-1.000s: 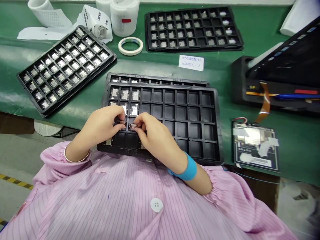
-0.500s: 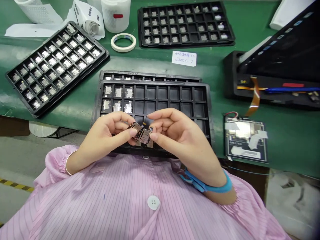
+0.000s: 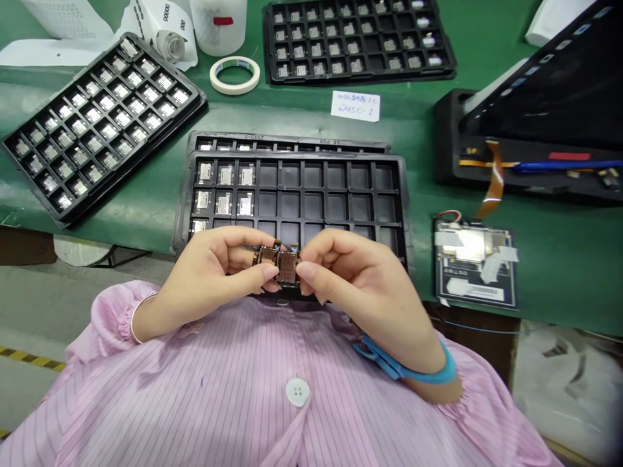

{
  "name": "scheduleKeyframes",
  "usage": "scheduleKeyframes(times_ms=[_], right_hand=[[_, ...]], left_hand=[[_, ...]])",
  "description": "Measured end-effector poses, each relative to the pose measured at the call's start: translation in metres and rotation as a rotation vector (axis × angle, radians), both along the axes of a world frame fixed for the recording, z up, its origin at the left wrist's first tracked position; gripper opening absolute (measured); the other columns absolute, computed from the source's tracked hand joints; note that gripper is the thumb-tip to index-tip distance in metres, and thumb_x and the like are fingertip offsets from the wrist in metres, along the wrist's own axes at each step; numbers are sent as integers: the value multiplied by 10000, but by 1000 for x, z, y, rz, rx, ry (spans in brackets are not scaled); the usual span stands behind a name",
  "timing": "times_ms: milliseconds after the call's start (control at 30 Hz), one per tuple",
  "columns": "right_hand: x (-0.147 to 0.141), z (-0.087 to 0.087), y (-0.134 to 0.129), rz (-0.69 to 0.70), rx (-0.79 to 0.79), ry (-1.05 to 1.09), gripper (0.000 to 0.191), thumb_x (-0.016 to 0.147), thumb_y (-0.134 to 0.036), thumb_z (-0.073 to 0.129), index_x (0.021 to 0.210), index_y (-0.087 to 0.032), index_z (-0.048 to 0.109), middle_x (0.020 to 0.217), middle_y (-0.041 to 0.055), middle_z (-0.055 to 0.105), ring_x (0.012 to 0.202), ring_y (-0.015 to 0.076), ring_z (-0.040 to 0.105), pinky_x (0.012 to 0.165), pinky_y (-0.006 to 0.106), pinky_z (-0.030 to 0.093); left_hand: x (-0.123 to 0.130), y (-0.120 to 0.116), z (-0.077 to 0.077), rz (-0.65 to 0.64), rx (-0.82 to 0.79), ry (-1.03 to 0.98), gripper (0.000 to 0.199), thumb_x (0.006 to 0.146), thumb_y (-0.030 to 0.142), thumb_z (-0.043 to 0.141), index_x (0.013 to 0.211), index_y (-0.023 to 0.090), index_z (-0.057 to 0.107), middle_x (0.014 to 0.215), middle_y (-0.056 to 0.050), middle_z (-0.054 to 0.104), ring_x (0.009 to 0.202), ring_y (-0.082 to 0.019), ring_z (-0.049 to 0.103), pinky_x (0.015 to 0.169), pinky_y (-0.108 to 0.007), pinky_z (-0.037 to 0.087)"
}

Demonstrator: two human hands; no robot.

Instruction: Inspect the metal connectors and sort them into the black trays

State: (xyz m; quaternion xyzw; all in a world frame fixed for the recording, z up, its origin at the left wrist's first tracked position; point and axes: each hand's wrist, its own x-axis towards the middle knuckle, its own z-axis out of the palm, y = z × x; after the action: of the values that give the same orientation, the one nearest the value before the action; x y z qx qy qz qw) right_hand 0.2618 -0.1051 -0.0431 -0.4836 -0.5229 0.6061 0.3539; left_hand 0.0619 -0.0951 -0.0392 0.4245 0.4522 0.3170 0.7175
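Note:
Two small circuit boards with metal card-slot covers are held side by side over the front of a black compartment tray [image 3: 350,194]. My left hand [image 3: 221,266] pinches the left circuit board [image 3: 267,255] between thumb and fingers. The thumb and fingertips of my right hand [image 3: 355,269] grip the right edge of the other circuit board [image 3: 288,267]. Short connector tabs stick up from the boards' top edges. Similar boards fill the tray's left columns, while the visible pockets right of them are bare. My hands hide the tray's front rows.
A filled tray [image 3: 97,123] lies angled at the left, another tray [image 3: 341,45] at the back. A tape roll [image 3: 235,76] and handwritten label [image 3: 355,106] lie between. At right, an orange flex cable [image 3: 494,181] joins a taped board [image 3: 474,266] to a black stand [image 3: 448,143].
The boards have gone from tilted and fanned out to upright, lying edge to edge. My right fingers have closed in on the right board's side. The whole view has shifted slightly.

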Motion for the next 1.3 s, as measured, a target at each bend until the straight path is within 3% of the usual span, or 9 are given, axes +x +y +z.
scheduleKeyframes(times_ms=[367, 1300], right_hand=[[2, -3, -2, -46, -2, -19, 210, 858, -246, 677, 695, -206, 550, 550, -40, 565, 474, 89, 477, 427, 208, 362], [6, -9, -4, -50, 61, -64, 181, 875, -213, 606, 708, -209, 539, 580, -44, 512, 501, 95, 456, 445, 216, 356]], left_hand=[[-1, -2, 1, -66, -87, -84, 226, 948, 178, 620, 1160, 141, 692, 1002, -80, 780, 876, -195, 764, 757, -227, 644], [0, -2, 1, -103, -131, -83, 254, 966, 142, 574, 1214, 110, 615, 850, -55, 787, 839, -153, 763, 749, -167, 616]])
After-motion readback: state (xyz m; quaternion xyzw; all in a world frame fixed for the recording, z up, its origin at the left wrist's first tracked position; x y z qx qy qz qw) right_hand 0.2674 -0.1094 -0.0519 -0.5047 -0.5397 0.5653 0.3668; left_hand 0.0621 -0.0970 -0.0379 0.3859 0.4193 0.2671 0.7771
